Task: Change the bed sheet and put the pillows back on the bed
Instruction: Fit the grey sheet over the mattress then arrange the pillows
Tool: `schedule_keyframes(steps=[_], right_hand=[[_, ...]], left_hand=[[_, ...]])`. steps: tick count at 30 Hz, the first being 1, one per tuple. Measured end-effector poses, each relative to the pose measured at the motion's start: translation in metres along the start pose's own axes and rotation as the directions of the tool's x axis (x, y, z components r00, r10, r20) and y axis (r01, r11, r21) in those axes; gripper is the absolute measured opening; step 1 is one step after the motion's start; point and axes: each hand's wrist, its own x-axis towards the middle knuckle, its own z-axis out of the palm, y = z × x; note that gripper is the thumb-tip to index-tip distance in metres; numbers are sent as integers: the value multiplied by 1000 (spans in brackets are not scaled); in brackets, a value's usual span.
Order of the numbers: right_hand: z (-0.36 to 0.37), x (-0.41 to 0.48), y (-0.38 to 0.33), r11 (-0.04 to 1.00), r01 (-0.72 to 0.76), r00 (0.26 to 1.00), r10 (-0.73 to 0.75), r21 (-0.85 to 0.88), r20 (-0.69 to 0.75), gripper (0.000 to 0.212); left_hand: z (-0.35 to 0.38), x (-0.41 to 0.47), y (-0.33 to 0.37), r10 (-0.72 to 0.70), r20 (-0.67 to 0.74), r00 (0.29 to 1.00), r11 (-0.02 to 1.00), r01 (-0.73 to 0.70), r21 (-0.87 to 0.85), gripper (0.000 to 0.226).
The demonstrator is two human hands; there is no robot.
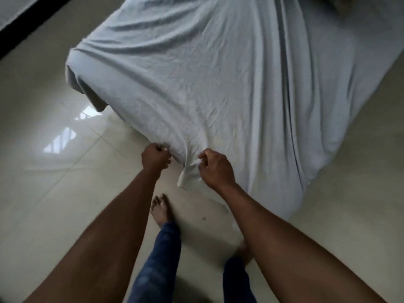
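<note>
Here we are gripping the white bed sheet [218, 84] at its near corner: our left hand [155, 157] is curling tight around a bunched edge, and our right hand [215, 169] is pinching a fold just beside it. The sheet is lying wrinkled across the bed and draping toward the glossy tiled floor [54, 171], where our bare foot [160, 209] is standing.

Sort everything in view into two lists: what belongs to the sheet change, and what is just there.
For the job: white sheet, spread wide and creased; left hand and right hand, both gripping its near edge.

Just there: tiled floor; bare foot; jeans; dark strip at the far left.
</note>
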Motion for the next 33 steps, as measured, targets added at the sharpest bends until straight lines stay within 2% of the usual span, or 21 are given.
schedule_keyframes(steps=[2, 4, 6, 8, 12, 17, 20, 22, 24, 26, 28, 30, 33], right_hand=[[5, 7, -20, 1000, 1, 1000, -1, -8, 26, 20], [3, 17, -39, 1000, -8, 999, 8, -2, 37, 20], [-3, 33, -62, 1000, -28, 999, 28, -3, 34, 20], [-9, 50, -80, 999, -43, 999, 43, 3, 22, 20], [-18, 88, -108, 994, -107, 994, 107, 6, 12, 17], [-12, 150, -149, 997, -72, 997, 72, -7, 39, 15], [-8, 200, -179, 999, 13, 998, -11, -35, 62, 19], [-3, 237, -196, 997, 66, 996, -63, -46, 61, 20], [1, 263, -207, 997, 72, 996, -70, -35, 55, 21], [6, 281, -211, 999, 37, 999, -36, -24, 36, 20], [9, 293, -212, 1000, -4, 999, 5, -24, 34, 21], [13, 302, -212, 997, -79, 997, 79, -14, 20, 20], [23, 304, -219, 972, -231, 973, 232, 37, -8, 16]], left_hand=[[-20, 9, -8, -20, -94, 995, 993, 31, 113, 13], [-50, 18, -18, -133, -227, 965, 963, 180, 201, 22], [-84, 28, -26, -303, -224, 926, 929, 339, 146, 27], [-109, 38, -27, -351, -170, 921, 919, 374, 125, 20], [-138, 66, 22, -208, -70, 976, 959, 218, 183, 13], [-159, 114, 100, -32, -31, 999, 993, 35, 111, 14], [-180, 147, 145, 54, -170, 984, 983, -23, 184, 23], [-199, 175, 167, 87, -315, 945, 961, 5, 278, 44], [-216, 203, 176, 111, -382, 917, 932, 37, 360, 55], [-230, 237, 170, 111, -320, 941, 900, 42, 434, 49], [-247, 259, 164, 138, -224, 965, 861, -5, 509, 32], [-263, 278, 164, 196, -132, 972, 761, -66, 645, 18], [-284, 290, 172, 268, 35, 963, 608, -197, 769, 14]])
